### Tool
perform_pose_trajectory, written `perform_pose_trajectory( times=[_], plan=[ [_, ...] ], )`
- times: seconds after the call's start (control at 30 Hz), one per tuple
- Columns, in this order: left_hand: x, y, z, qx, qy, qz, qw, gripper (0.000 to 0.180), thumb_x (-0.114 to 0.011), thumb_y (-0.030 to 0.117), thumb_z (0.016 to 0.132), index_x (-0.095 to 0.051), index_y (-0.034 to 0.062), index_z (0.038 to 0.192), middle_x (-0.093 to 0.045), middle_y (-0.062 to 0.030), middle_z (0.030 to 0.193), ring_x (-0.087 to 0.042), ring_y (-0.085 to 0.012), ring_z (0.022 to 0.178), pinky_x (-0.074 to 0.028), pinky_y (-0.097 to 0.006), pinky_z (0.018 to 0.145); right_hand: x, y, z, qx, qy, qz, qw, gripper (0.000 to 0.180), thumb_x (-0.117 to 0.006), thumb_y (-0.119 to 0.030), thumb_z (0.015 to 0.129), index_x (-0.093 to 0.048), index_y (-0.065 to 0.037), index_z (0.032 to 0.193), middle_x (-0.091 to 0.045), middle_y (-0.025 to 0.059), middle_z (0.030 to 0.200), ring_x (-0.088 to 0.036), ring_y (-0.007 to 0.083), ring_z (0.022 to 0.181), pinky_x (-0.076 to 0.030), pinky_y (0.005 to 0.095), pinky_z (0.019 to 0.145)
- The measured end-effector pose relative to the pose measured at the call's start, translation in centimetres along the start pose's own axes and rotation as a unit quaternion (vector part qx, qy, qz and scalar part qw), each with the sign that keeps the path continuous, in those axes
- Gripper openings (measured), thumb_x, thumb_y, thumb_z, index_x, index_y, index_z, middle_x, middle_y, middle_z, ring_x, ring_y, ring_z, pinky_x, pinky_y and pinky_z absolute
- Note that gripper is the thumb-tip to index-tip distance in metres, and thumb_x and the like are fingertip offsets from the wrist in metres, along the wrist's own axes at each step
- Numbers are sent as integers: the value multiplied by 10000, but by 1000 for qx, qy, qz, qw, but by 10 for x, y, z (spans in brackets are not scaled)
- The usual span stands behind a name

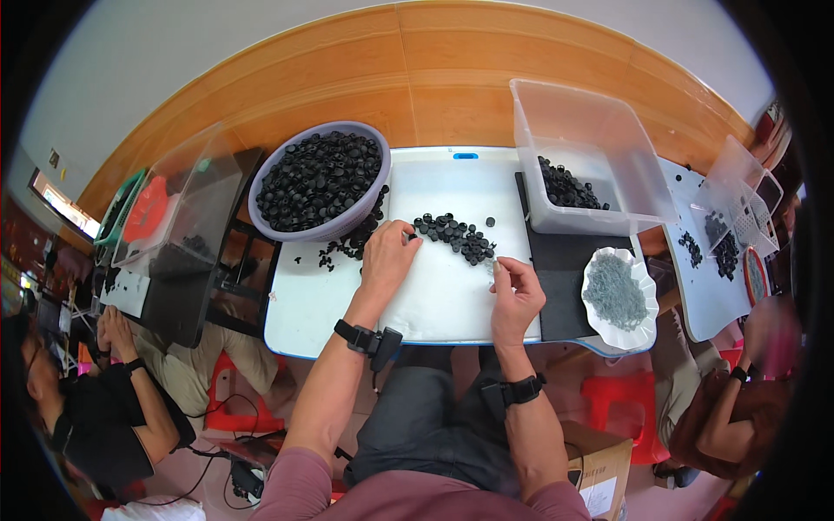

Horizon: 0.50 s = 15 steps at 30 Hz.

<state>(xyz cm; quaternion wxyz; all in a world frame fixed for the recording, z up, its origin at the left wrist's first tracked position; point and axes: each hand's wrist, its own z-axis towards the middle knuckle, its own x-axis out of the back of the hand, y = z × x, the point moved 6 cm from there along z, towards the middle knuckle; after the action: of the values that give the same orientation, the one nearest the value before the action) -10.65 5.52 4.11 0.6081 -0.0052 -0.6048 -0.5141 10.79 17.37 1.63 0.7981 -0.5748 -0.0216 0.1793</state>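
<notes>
A loose cluster of small black round caps (453, 234) lies on the white work surface (439, 304). At the cluster's left end, my left hand (387, 259) is closed, with thumb and forefinger brought together beside the nearest caps. Whatever sits between those fingertips is too small to make out. My right hand (518, 300) pinches thumb and forefinger together at the cluster's lower right. A tiny pale piece seems to show at its fingertips, but its kind is unclear. One single cap (490, 222) lies apart, just above the cluster.
A purple-grey basin (382, 187) heaped with black parts stands at the back left, more parts spilled beside it. At the back right, a clear bin (582, 221) holds some. A white scalloped dish (647, 317) contains grey-green bits on a black mat (560, 300). People sit at both sides.
</notes>
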Motion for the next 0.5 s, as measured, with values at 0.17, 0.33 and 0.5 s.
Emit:
perform_pose_trajectory(
  times=[0.17, 0.33, 0.5],
  plan=[
    [1, 15, -12, -74, 13, 36, 997, 207, -793, 146, 828, -729, 75, 1012, -640, -81, 966, -632, -265, 940, -481, -411, 829, -2, 1, 1, 8, -10, -25, 1000, 66, -755, -11, 896, -743, 9, 957, -686, 18, 852, -579, 53, 654, -485, 211, 560],
    [-7, 30, -5, -155, 31, 47, 986, 167, -792, 148, 833, -743, 104, 986, -619, -59, 969, -615, -252, 979, -456, -399, 859, -2, 1, 1, -8, -18, -6, 1000, 71, -756, -13, 898, -745, 10, 963, -687, 15, 850, -573, 45, 651, -484, 207, 560],
    [-10, 25, -2, -108, -26, 57, 992, 174, -779, 176, 841, -749, 75, 980, -627, -68, 971, -615, -260, 985, -473, -396, 880, -4, 1, -1, -10, -20, -5, 1000, 73, -753, -12, 903, -745, 11, 972, -684, 14, 847, -574, 45, 654, -490, 204, 557]
  ],
)
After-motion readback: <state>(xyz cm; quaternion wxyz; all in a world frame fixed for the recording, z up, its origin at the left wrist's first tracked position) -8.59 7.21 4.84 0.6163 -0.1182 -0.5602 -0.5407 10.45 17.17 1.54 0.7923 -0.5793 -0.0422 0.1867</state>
